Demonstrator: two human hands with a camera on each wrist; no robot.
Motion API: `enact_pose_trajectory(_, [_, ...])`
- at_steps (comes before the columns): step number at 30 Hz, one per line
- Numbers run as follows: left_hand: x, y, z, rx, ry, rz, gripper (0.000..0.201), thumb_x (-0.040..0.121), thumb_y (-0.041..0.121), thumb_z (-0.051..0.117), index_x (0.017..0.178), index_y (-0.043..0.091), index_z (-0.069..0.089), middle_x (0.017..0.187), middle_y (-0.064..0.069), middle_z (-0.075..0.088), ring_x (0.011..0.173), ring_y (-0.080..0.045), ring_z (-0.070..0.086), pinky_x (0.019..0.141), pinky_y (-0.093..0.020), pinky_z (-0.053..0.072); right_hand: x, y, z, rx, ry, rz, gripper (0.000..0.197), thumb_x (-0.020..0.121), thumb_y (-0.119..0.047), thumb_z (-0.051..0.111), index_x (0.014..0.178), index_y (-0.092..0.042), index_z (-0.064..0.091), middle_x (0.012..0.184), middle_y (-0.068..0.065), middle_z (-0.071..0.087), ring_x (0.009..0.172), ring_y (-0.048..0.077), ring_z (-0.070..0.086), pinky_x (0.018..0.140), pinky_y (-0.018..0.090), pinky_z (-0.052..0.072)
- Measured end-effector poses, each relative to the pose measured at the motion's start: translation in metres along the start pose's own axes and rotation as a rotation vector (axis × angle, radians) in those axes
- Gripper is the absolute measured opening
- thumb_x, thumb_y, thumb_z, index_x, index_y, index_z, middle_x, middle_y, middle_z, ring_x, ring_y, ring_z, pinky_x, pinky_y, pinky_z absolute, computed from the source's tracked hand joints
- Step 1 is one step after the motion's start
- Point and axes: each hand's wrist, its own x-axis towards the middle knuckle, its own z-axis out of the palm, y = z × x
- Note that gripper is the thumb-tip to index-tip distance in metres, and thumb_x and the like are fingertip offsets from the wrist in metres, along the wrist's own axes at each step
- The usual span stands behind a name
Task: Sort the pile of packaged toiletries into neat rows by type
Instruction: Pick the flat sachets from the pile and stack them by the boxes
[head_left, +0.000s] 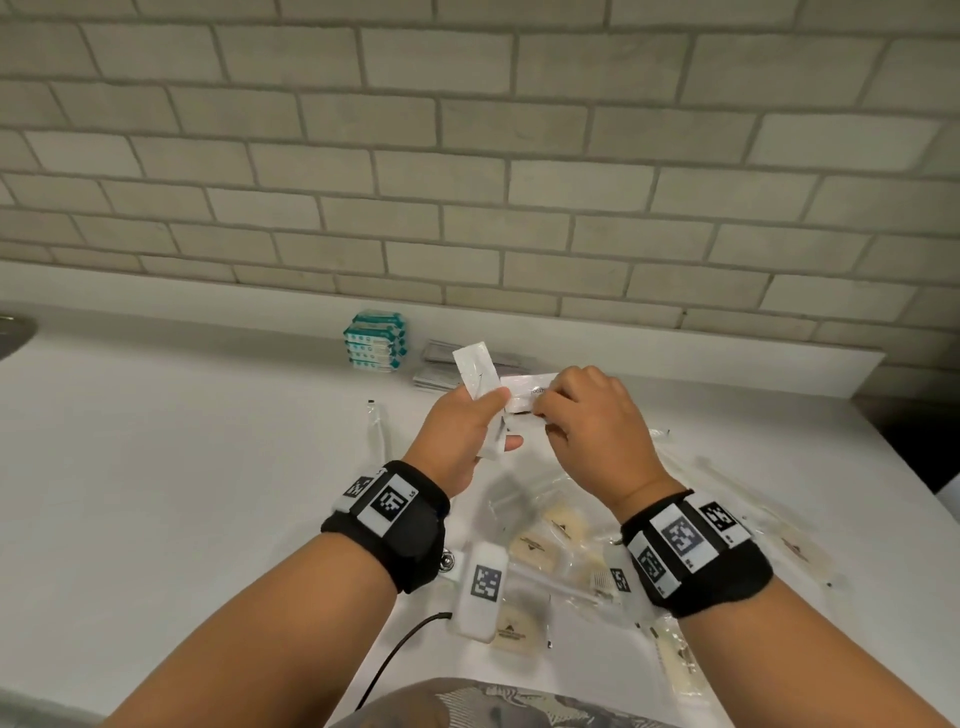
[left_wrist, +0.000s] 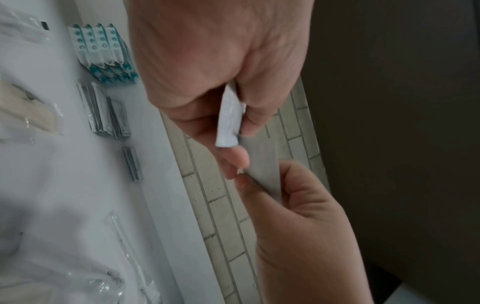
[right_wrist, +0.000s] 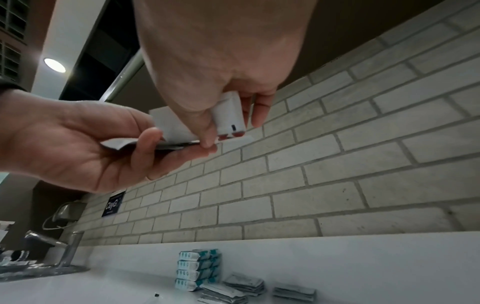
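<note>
My left hand (head_left: 501, 421) is raised over the white counter (head_left: 182, 467) and grips thin white sachets (head_left: 474, 371) that stick up from its fingers. Right beside it, my right hand (head_left: 545, 404) pinches a small white packet (head_left: 524, 395) with red marks at its end (right_wrist: 230, 115), and its thumb touches the left hand's sachets (right_wrist: 161, 144). Against the back wall stand a stack of teal packets (head_left: 375, 340) and rows of grey sachets (head_left: 441, 371). A loose pile of clear-wrapped soaps (head_left: 537, 545) and long clear packets lies below my wrists.
A tiled brick wall (head_left: 467, 182) closes the back of the counter. A sink rim (head_left: 15, 332) and a faucet (right_wrist: 70, 246) are at the far left. The counter's right edge (head_left: 883, 467) drops to a dark floor. A black cable (head_left: 400, 649) trails near the front edge.
</note>
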Motion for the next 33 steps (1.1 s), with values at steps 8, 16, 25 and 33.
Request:
enact_pose_trajectory(8, [0.008, -0.004, -0.004, 0.097, 0.027, 0.039, 0.017, 0.097, 0.012, 0.049, 0.108, 0.015, 0.061, 0.102, -0.004, 0.073, 0.089, -0.021, 0.073, 0.066, -0.026, 0.055, 0.007, 0.007, -0.016, 0.389, -0.239, 0.403, 0.043, 0.091, -0.056, 0.044, 0.123, -0.028, 0.053, 0.104, -0.011, 0.044, 0.093, 0.01, 0.052, 0.074, 0.028, 0.042])
enact_pose_trajectory(16, [0.01, -0.001, -0.01, 0.197, -0.048, 0.016, 0.022, 0.098, 0.014, 0.049, 0.117, 0.015, 0.061, 0.106, -0.005, 0.072, 0.089, -0.022, 0.073, 0.061, -0.024, 0.054, 0.012, 0.021, -0.004, 0.554, -0.424, 0.499, 0.044, 0.098, -0.023, 0.052, 0.141, -0.027, 0.045, 0.104, -0.007, 0.036, 0.092, 0.005, 0.045, 0.086, 0.02, 0.034])
enact_pose_trajectory(25, [0.009, -0.003, -0.012, 0.206, -0.076, 0.009, 0.023, 0.098, 0.016, 0.051, 0.119, 0.016, 0.061, 0.111, -0.006, 0.071, 0.09, -0.023, 0.073, 0.063, -0.024, 0.055, 0.013, 0.026, -0.012, 0.549, -0.32, 0.535, 0.018, 0.088, -0.027, 0.065, 0.077, -0.025, 0.052, 0.094, -0.009, 0.046, 0.079, 0.008, 0.049, 0.064, 0.021, 0.035])
enact_pose_trajectory(33, [0.008, -0.003, -0.009, 0.131, -0.065, -0.035, 0.027, 0.101, 0.022, 0.039, 0.117, 0.014, 0.06, 0.095, -0.011, 0.071, 0.073, -0.023, 0.069, 0.054, -0.024, 0.05, 0.015, 0.012, -0.011, 0.746, -0.489, 0.609, 0.011, 0.087, -0.025, 0.069, 0.087, -0.022, 0.057, 0.076, 0.003, 0.068, 0.068, 0.017, 0.065, 0.07, 0.038, 0.055])
